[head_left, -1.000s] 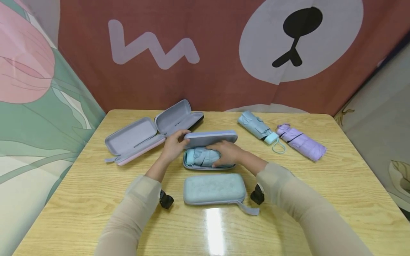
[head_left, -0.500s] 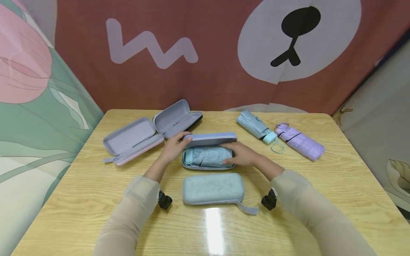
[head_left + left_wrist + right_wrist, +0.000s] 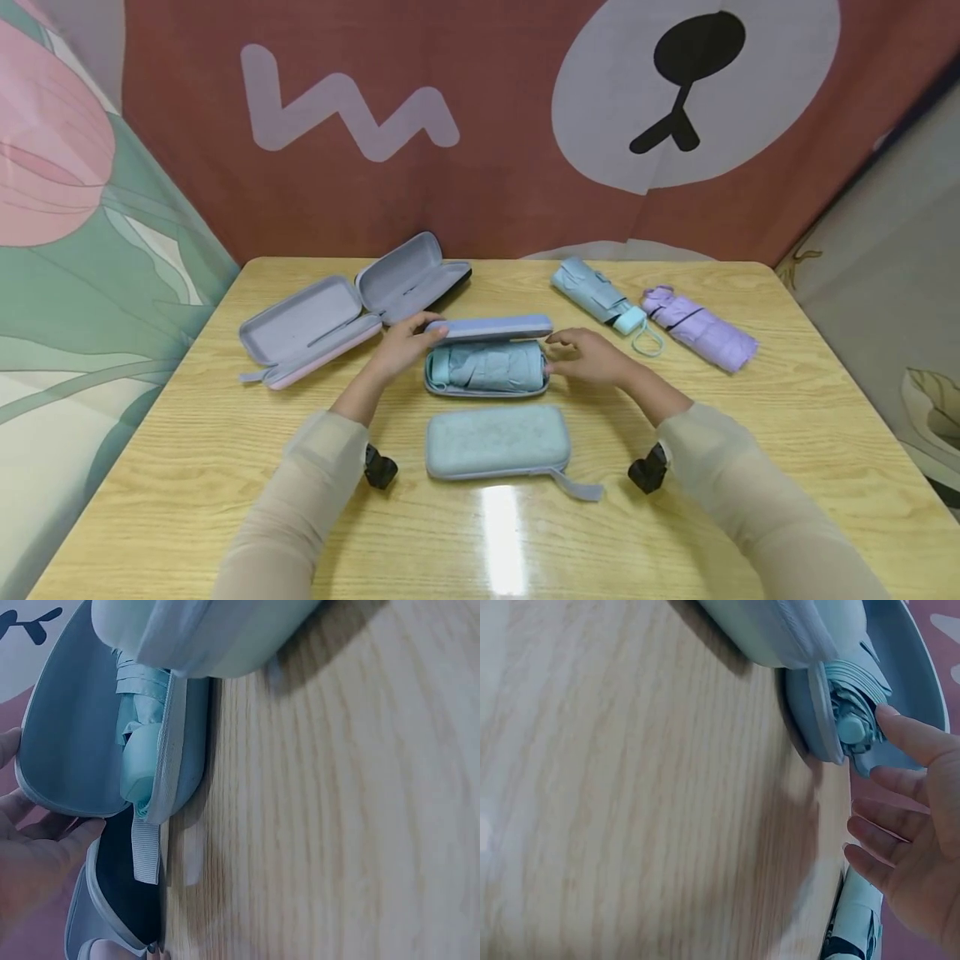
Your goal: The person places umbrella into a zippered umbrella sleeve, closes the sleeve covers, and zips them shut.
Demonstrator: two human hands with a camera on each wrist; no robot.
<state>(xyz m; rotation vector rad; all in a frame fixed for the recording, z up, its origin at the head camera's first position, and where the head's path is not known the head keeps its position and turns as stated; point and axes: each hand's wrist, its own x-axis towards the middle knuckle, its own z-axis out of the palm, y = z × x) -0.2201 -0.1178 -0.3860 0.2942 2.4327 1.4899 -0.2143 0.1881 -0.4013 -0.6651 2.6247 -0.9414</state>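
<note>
A blue hard-shell zip case point(image 3: 487, 327) stands partly open mid-table, its lid tilted up. Inside lies a folded light-blue umbrella point(image 3: 491, 367), its handle end point(image 3: 141, 761) toward the left. My left hand point(image 3: 405, 346) holds the lid's left end between thumb and fingers. At the case's right end is my right hand point(image 3: 588, 357), fingers spread and relaxed. In the right wrist view its thumb tip point(image 3: 889, 712) is right at the umbrella's end, and the other fingers hang apart. A closed pale-green case point(image 3: 498, 442) with a grey strap lies just in front.
At the back left lie two open cases, one pink outside point(image 3: 311, 329) and one dark outside point(image 3: 416, 279), both lined grey. A second light-blue umbrella point(image 3: 596, 292) and a purple one point(image 3: 699, 329) lie at the back right. Behind the table point(image 3: 187, 467) hangs a printed curtain.
My right hand has drawn back to the right, from over the umbrella to the case's end. The lid has come down a little under my left hand.
</note>
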